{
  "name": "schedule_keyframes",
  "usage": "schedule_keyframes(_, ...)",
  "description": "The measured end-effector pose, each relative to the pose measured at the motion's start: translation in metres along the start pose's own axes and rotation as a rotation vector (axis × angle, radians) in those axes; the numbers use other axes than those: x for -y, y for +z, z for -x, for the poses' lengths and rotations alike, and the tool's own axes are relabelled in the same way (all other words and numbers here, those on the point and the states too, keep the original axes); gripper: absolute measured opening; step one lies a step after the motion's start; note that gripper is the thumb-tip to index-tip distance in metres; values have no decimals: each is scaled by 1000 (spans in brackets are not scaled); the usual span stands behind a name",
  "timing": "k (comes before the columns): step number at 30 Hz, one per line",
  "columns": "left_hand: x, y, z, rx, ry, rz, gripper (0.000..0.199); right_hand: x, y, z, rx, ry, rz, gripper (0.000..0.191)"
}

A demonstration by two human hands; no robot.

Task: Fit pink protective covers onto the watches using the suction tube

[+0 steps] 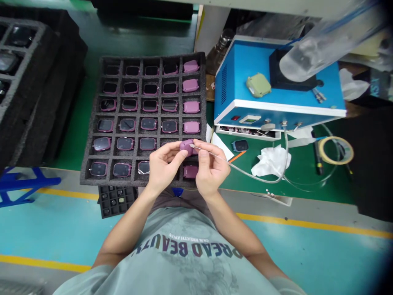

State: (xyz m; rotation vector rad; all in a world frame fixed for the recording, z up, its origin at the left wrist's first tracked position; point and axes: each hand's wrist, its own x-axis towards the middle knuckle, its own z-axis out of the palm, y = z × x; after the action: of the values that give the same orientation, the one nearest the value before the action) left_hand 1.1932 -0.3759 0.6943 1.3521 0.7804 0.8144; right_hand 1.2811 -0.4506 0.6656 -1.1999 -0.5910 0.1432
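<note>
Over the near right part of the dark foam tray (201, 119), my left hand (164, 167) pinches a purple watch case (186, 146) between thumb and fingers. Closed around the end of a thin clear air tube (264, 179), my right hand (211, 166) holds its pale tip at the case; whether the tip touches cannot be made out. From there the tube loops back to the front of a blue machine (227, 92). Rows of purple watches (150, 105) with dark screens fill the tray's left compartments, and purple cases (191, 107) lie in its right column.
On the machine sit a yellow-green watch case (258, 85) and a clear bottle (302, 65). A blue watch (240, 145), crumpled white tissue (272, 161) and a tape roll (335, 150) lie in front. More foam trays (46, 78) are stacked at the left.
</note>
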Motion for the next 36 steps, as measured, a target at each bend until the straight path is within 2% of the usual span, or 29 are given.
schedule_keyframes(18, -2, 1, 0, 1, -10, -30, 34, 2, 0, 1, -7, 33, 4, 14)
schedule_keyframes(36, -2, -2, 0, -1, 22, -70, 29, 2, 2, 0, -2, 25, -19, 12)
